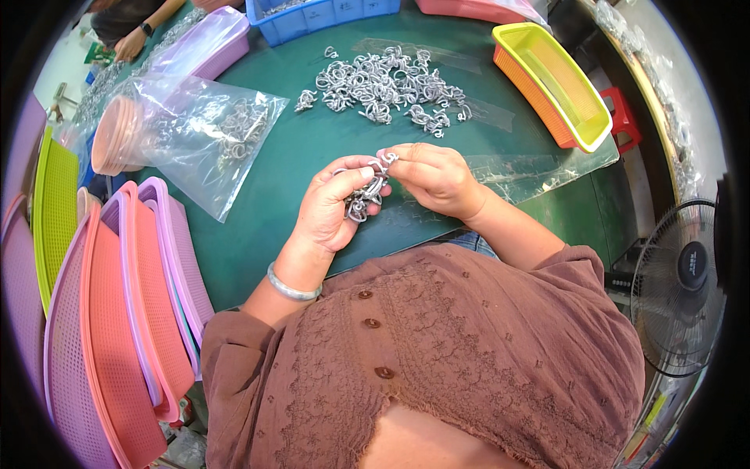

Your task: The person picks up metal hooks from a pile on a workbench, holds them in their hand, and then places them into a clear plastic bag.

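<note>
My left hand (pixel 332 207) is closed around a bunch of small silver metal hooks (pixel 364 197), which hang out below its fingers. My right hand (pixel 433 178) meets it from the right and pinches one silver hook (pixel 386 159) at the top of the bunch. Both hands hover over the green table (pixel 312 148). Farther back on the table lies a loose pile of the same metal hooks (pixel 387 86). A silver bangle (pixel 293 288) circles my left wrist.
A clear plastic bag (pixel 203 137) with more hooks lies left. Stacked pink, purple and green baskets (pixel 117 313) stand at the left edge, a yellow-and-orange basket (pixel 558 82) at the right, a blue crate (pixel 312 16) at the back. Another person's hand (pixel 129 47) works far left. A black fan (pixel 680 285) stands right.
</note>
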The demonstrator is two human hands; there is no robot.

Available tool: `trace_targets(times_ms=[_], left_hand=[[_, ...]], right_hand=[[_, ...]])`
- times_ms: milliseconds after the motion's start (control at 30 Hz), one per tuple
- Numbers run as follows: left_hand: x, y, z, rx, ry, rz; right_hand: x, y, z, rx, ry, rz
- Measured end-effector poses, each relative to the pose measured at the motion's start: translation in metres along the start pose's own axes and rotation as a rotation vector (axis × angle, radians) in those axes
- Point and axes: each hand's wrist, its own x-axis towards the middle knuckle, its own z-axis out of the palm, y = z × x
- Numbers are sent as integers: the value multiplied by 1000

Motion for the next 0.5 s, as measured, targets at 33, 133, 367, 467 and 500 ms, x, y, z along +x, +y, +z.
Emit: trace_targets(times_ms=[33, 133, 367, 467, 500], left_hand=[[0, 0, 0, 0, 2, 0], [-1, 1, -2, 11, 7, 10], [-5, 1, -13, -31, 0, 57], [-11, 7, -25, -240, -26, 92], [-15, 10, -31, -304, -45, 110]], right_hand=[[0, 0, 1, -8, -4, -6], [2, 0, 4, -30, -5, -32], [19, -1, 6, -74, -104, -110], [45, -3, 7, 43, -153, -103], [56, 2, 11, 69, -161, -111]])
